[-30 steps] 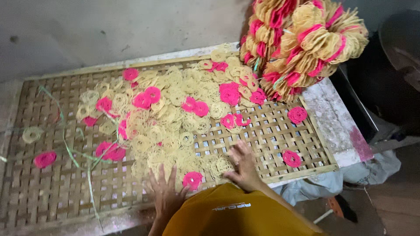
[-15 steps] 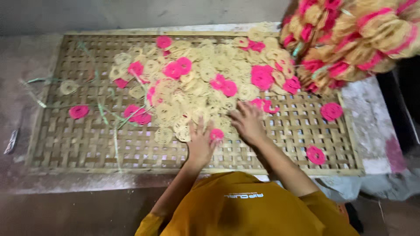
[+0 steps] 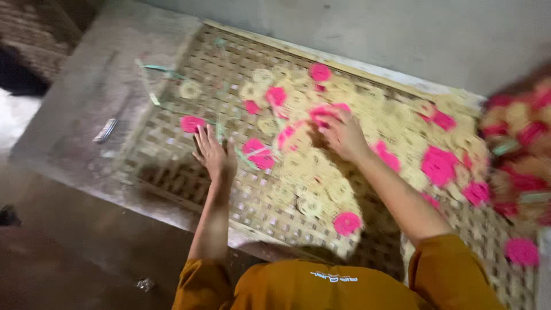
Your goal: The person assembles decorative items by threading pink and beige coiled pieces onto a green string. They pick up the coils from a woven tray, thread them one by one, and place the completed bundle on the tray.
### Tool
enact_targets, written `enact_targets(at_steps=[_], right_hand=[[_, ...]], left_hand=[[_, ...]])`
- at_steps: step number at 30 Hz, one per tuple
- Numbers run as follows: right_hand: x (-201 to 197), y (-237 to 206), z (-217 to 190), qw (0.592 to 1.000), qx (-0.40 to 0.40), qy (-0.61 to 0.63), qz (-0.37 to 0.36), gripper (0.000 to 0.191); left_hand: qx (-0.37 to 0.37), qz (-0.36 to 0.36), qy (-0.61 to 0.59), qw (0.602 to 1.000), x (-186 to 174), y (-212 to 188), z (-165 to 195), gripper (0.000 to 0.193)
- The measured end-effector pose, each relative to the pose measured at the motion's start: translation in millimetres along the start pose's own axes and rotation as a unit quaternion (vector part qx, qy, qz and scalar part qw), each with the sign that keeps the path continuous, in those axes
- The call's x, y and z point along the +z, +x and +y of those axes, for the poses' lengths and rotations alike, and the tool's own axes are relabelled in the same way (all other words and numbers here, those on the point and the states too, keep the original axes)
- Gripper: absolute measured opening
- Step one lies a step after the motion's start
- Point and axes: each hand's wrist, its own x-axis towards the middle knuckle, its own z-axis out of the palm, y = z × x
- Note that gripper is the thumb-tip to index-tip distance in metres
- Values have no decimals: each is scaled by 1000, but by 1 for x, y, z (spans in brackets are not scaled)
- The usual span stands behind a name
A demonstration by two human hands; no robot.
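Near, bottom of the frame: the person's orange sleeves, with both bare arms reaching up across a woven tray [image 3: 172,172]. The left hand [image 3: 215,154], which half a second ago lay close beside the right at the lower middle of the heap, is now well apart from it at left of centre, grip spread flat on bare weave between two pink discs [image 3: 191,123]; it holds nothing. The right hand [image 3: 343,135] has gone deeper into the heap of cream discs [image 3: 310,172], fingers curled down among them; whether its grip pinches a disc cannot be told through the blur. Judged from this, the work has widened from the heap's near edge toward the strays at left.

The discs, pink and cream, lie across the middle and right of the tray; a few lie loose toward upper left among green strips [image 3: 155,68].

Farther: the tray rests on a grey slab [image 3: 86,115] with a small dark object [image 3: 106,130] at left. A bundle of tied discs [image 3: 519,149] blurs at right. A plain grey wall [image 3: 402,34] closes the top of the frame.
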Motion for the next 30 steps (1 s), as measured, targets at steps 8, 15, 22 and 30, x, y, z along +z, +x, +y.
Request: enact_targets(at_steps=[8,15,22,30], right_hand=[[122,227,-62,961,87,-29,-262,71],[149,250,-60,928,84,-129,-338,67],[88,149,-45,868,-3,-211,-450,64],[-9,156,-20,758,248,-44,-601,59]], left_hand=[[38,5,98,994,-30,148,-46,85],[69,-54,82,993,-24,205,-60,52],[187,90,39,977,1,156,-72,53],[111,20,-63,992,-19,133,-88,60]])
